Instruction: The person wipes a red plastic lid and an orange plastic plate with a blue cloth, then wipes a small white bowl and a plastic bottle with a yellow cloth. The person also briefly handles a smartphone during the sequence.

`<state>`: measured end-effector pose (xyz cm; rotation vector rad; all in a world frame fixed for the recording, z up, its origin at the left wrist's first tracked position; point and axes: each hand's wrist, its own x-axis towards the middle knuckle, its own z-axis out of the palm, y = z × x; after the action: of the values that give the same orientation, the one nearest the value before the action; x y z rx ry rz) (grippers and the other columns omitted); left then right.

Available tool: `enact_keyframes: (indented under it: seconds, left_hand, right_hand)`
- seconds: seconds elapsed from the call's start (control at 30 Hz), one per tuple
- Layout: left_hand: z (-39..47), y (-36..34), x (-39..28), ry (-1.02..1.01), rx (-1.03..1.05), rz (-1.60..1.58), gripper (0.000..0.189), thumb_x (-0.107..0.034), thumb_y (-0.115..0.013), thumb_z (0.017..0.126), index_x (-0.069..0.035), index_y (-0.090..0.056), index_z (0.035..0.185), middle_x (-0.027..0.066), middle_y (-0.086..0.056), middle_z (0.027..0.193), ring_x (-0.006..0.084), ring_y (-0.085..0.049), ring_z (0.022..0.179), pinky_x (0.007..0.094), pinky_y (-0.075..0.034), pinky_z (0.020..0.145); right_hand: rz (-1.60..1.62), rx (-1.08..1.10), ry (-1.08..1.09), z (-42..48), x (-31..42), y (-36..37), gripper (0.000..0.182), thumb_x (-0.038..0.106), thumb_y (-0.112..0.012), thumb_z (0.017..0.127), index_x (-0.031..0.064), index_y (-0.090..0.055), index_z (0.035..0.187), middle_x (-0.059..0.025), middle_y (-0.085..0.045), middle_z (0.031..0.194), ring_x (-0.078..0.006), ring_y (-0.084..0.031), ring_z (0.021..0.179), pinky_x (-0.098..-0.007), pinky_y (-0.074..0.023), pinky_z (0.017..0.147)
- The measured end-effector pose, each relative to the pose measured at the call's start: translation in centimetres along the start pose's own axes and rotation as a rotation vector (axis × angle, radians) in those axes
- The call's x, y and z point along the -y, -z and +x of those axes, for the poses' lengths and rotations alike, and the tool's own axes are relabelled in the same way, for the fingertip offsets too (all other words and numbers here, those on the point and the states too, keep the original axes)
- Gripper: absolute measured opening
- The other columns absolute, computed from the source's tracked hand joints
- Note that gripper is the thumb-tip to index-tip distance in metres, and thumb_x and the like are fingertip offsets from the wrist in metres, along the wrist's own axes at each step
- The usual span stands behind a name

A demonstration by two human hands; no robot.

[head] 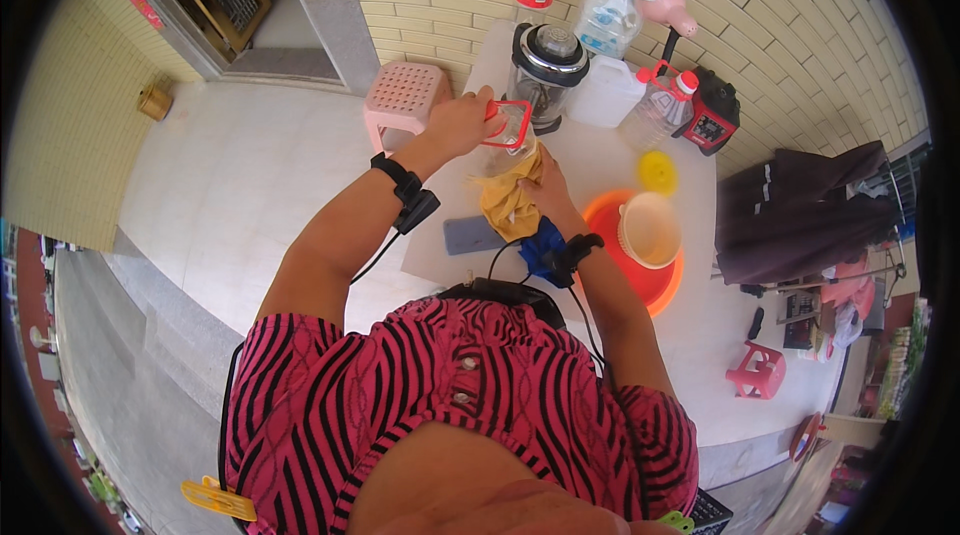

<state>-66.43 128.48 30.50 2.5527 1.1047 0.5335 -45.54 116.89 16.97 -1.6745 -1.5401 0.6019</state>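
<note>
My left hand (466, 121) grips the red handle of a clear plastic container (516, 136) with a red rim, held tilted over the table. Against the container's lower side, my right hand (549, 186) presses a yellow cloth (511, 201). Part of the container is hidden behind the cloth. Just beyond it stands a blender jug (550, 81) with a black and chrome lid. A grey-blue flat object (472, 233) and a crumpled blue cloth-like thing (541, 244) lie nearer to me.
An orange basin (667, 295) holds a cream plastic basket (651, 231); a yellow lid (658, 172) lies behind it. Plastic bottles, a white jerrycan (606, 92) and a red-black blender base (709, 111) line the wall side. A pink stool (409, 89) stands left of the table (600, 160).
</note>
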Motion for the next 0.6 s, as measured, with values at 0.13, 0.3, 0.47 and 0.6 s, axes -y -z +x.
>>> enact_keyframes:
  seconds: [0.13,0.3,0.47,0.6]
  left_hand:
    - [0.8,0.4,-0.1,0.046,-0.016,0.017,0.048,-0.050,-0.052,0.093,-0.003,-0.050,0.105,0.0198,-0.067,0.082,0.0368,-0.067,0.082,0.0471,-0.053,0.068]
    - [0.4,-0.2,0.3,0.068,-0.042,0.000,0.050,-0.051,-0.054,0.092,-0.002,-0.051,0.104,0.0212,-0.067,0.079,0.0375,-0.067,0.079,0.0468,-0.053,0.067]
    - [-0.6,-0.1,1.3,0.138,-0.020,-0.032,0.050,-0.051,-0.052,0.093,-0.003,-0.048,0.106,0.0201,-0.067,0.082,0.0399,-0.065,0.077,0.0472,-0.051,0.067]
    - [-1.4,0.5,2.1,0.186,-0.059,-0.063,0.051,-0.052,-0.050,0.093,-0.003,-0.048,0.108,0.0206,-0.068,0.082,0.0390,-0.066,0.078,0.0472,-0.051,0.068]
  right_hand:
    - [-0.054,-0.064,0.139,1.8,8.0,2.9,0.078,0.009,-0.075,0.076,0.0039,-0.036,0.144,-0.0230,-0.048,0.134,-0.0420,-0.046,0.124,-0.0410,-0.0414,0.103]
    - [-0.131,-0.112,0.256,2.5,11.5,2.2,0.073,0.014,-0.074,0.078,0.0053,-0.040,0.142,-0.0201,-0.048,0.136,-0.0414,-0.042,0.127,-0.0426,-0.0373,0.106]
    - [-0.167,-0.176,0.310,2.5,7.9,-0.2,0.067,0.027,-0.067,0.087,0.0053,-0.038,0.143,-0.0212,-0.041,0.143,-0.0408,-0.038,0.131,-0.0432,-0.0327,0.110]
    - [0.099,-0.101,0.189,3.2,3.7,-1.2,0.064,0.031,-0.059,0.093,0.0037,-0.034,0.145,-0.0220,-0.037,0.147,-0.0406,-0.036,0.133,-0.0421,-0.0311,0.111]
